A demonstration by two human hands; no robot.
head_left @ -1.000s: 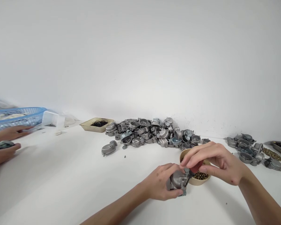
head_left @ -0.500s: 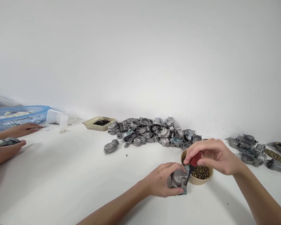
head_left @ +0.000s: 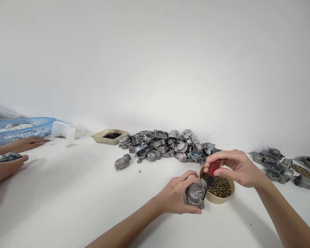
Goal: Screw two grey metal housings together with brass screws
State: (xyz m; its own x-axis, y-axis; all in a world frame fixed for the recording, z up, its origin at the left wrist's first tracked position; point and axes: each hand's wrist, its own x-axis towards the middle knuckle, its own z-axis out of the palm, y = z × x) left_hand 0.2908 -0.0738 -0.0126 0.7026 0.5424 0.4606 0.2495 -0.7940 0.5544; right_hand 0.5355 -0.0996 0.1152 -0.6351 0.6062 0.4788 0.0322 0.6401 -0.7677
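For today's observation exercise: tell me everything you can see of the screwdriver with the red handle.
The screwdriver is small, with a ribbed red handle that looks plastic and a thin dark shaft. It tilts, handle up and to the right, tip down and to the left. The right hand pinches the handle from above. The tip meets the grey metal part held in the left hand. Just behind the shaft is the bowl of brass screws.

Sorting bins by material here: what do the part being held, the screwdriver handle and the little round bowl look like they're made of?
Held part: apparently cast metal, dull silver-grey with soft highlights. Screwdriver handle: probably plastic or rubber, matte red; its shaft is dark, likely steel. Bowl: tan, matte, perhaps plastic or paper; it holds brassy, shiny screws.
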